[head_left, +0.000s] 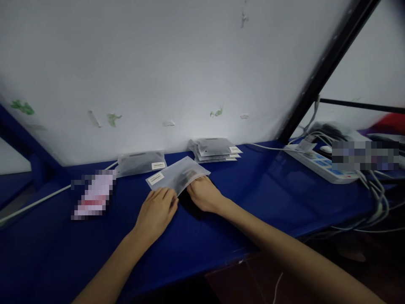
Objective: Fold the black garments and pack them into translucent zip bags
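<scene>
A frosted plastic bag (172, 174) with a white barcode label lies tilted on the blue table, its mouth facing me. My left hand (158, 209) is closed on the near left edge of the bag, thumb and fingers pinching it. At the mouth, my right hand (204, 194) has its fingers partly inside, closed on a black item (191, 207). Part of that black item shows dark through the bag, and part hangs out below my right hand. Its exact kind is hidden by the hand and the cloudy plastic.
Along the wall, a filled frosted bag (139, 164) lies left and a stack of similar bags (215, 148) right. A blurred-out pinkish packet (96, 194) is at the left. A white power strip (325, 166) with tangled cables (378, 202) occupies the table's right end.
</scene>
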`<action>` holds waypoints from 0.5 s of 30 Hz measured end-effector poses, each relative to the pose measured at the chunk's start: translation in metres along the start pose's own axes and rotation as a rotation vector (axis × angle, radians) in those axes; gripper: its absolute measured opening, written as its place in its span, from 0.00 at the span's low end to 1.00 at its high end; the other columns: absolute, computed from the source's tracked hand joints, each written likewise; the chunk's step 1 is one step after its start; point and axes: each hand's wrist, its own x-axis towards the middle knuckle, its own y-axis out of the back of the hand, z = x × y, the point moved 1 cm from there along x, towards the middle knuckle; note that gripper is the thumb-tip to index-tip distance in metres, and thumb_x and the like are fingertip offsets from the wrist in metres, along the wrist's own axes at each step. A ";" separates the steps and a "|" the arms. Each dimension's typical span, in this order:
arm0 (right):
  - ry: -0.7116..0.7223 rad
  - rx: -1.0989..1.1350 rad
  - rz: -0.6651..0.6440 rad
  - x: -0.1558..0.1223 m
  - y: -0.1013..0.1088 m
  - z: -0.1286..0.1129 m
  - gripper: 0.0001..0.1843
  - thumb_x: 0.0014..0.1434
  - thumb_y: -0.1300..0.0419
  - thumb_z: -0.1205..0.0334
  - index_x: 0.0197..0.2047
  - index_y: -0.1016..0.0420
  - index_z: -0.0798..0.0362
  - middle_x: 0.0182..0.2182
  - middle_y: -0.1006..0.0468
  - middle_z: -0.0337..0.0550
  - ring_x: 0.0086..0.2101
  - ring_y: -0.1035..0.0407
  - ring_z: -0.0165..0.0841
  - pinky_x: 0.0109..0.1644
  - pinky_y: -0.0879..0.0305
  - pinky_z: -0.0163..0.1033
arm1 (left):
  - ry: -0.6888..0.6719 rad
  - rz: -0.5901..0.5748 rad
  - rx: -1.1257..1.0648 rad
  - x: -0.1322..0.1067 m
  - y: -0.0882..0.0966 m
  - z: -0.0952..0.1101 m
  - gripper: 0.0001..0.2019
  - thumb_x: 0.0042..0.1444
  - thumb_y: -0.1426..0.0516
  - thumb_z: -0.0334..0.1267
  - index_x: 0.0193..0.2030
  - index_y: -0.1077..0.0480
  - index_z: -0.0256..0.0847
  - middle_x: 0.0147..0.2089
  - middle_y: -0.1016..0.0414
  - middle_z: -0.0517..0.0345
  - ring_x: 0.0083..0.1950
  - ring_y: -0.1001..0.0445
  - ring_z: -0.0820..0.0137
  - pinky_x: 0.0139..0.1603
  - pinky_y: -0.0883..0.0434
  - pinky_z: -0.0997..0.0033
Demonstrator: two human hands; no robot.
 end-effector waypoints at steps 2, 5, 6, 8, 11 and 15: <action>-0.009 0.035 0.023 0.002 0.003 -0.006 0.16 0.66 0.55 0.70 0.46 0.28 0.62 0.48 0.24 0.61 0.51 0.31 0.43 0.58 0.40 0.49 | -0.037 0.028 -0.056 -0.003 0.001 0.000 0.07 0.64 0.50 0.34 0.35 0.35 0.43 0.34 0.27 0.58 0.38 0.27 0.63 0.42 0.35 0.63; -0.003 0.161 0.103 -0.009 0.018 -0.014 0.16 0.67 0.55 0.70 0.46 0.26 0.61 0.46 0.22 0.57 0.48 0.29 0.39 0.56 0.36 0.45 | -0.028 0.107 -0.109 -0.008 0.002 -0.004 0.07 0.64 0.50 0.36 0.36 0.34 0.43 0.32 0.27 0.60 0.35 0.27 0.65 0.40 0.36 0.63; 0.012 0.203 0.129 -0.017 0.024 -0.017 0.15 0.67 0.53 0.68 0.46 0.25 0.60 0.46 0.21 0.55 0.47 0.28 0.38 0.55 0.35 0.44 | -0.021 0.128 -0.118 -0.009 0.002 -0.005 0.07 0.64 0.50 0.36 0.36 0.33 0.43 0.32 0.27 0.61 0.34 0.27 0.65 0.39 0.36 0.63; 0.162 0.246 0.124 -0.037 0.034 -0.020 0.14 0.65 0.47 0.64 0.49 0.24 0.56 0.48 0.21 0.49 0.50 0.29 0.37 0.57 0.35 0.44 | -0.027 0.141 -0.132 -0.012 0.002 -0.007 0.07 0.65 0.50 0.36 0.37 0.33 0.43 0.33 0.26 0.61 0.34 0.27 0.65 0.39 0.36 0.63; 0.407 0.208 0.017 -0.060 0.035 -0.018 0.20 0.63 0.43 0.59 0.57 0.27 0.57 0.54 0.23 0.48 0.61 0.38 0.40 0.66 0.44 0.48 | -0.058 0.129 -0.151 -0.013 0.001 -0.007 0.06 0.65 0.50 0.35 0.37 0.33 0.43 0.33 0.26 0.61 0.35 0.26 0.66 0.39 0.36 0.63; 0.448 0.142 -0.025 -0.061 0.021 -0.010 0.22 0.66 0.46 0.58 0.60 0.29 0.61 0.57 0.25 0.52 0.62 0.39 0.40 0.69 0.48 0.49 | -0.097 0.111 -0.174 -0.012 0.001 -0.005 0.06 0.66 0.50 0.34 0.37 0.34 0.43 0.33 0.27 0.62 0.34 0.27 0.67 0.40 0.36 0.63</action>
